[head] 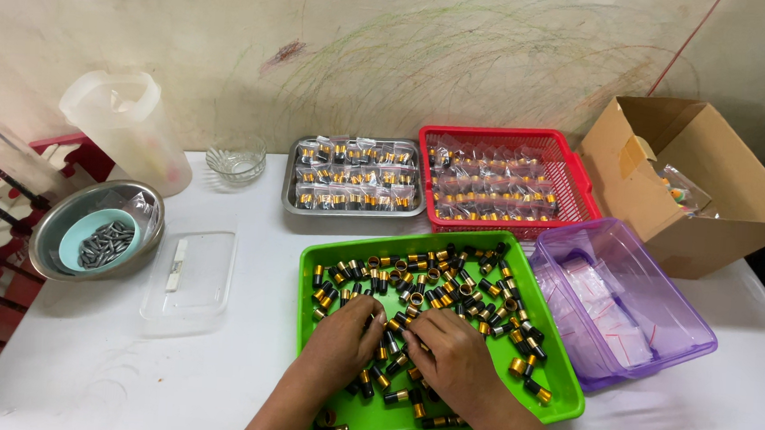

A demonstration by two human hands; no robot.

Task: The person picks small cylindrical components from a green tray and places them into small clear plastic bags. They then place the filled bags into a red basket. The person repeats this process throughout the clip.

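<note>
- The left hand (339,338) and the right hand (455,359) lie close together, palms down, in the green tray (512,409). Their fingers curl down into the small black and gold tubes (414,283). I cannot tell how tight they are curled or if they pinch a tube, because the backs of the hands hide the tips.
- The tubes are round and lie loose all over the tray. A quick push could make them roll, and some sit near the low front edge, so they could hop out onto the white table (81,374).
- The purple box (658,347) with little clear bags touches the tray on the right. A bump from the right arm could shove it.
- The clear flat lid (188,278) and the metal bowl (44,247) with grey pieces sit near the left edge. A wide swing of the left arm could knock them.
- Farther back, the metal tray (288,202) and the red basket (579,178) hold packed bags. A long reach over could tip the tall plastic jug (127,128).
</note>
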